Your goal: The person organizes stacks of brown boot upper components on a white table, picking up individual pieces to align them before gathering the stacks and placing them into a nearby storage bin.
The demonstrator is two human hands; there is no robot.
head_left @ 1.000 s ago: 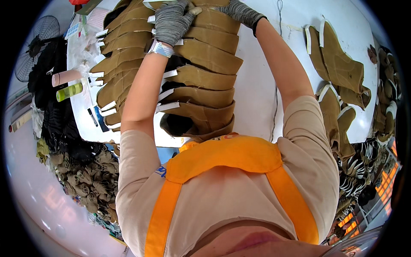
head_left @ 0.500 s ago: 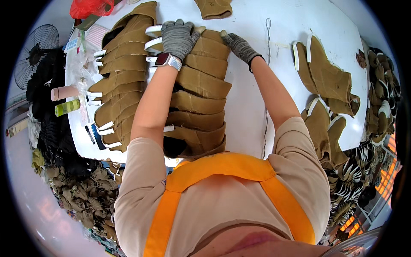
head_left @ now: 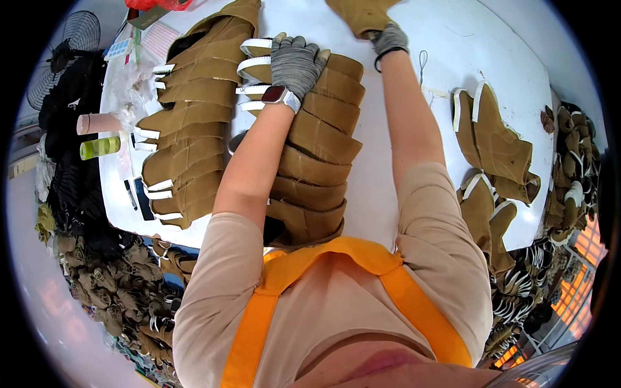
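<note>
A row of overlapping brown boot uppers (head_left: pixel 320 139) runs down the middle of the white table (head_left: pixel 427 226), with white strips along its left side. Across the far end of this row lies my left hand (head_left: pixel 297 68), in a grey knit glove with pale fingertips. Its fingers are stretched out flat, and a white loop strip (head_left: pixel 253 64) curves beside it. Farther off, my right hand (head_left: pixel 391 40), gloved alike, closes on the near end of a single brown boot upper (head_left: pixel 362 14). That piece is partly cut off by the top edge, and some fingers are hidden.
Another overlapping brown row (head_left: pixel 194 123) lies at the left. Beyond it are a pink cup (head_left: pixel 97 123), a green container (head_left: pixel 100 148) and a pen (head_left: pixel 130 194). Loose brown uppers (head_left: pixel 495 139) lie at the right, and a dark cord (head_left: pixel 422 61) near my right forearm.
My right hand has moved away from the row's far end, forward and right, onto the separate brown boot upper. My left hand stays on the row. The whole view has shifted slightly.
</note>
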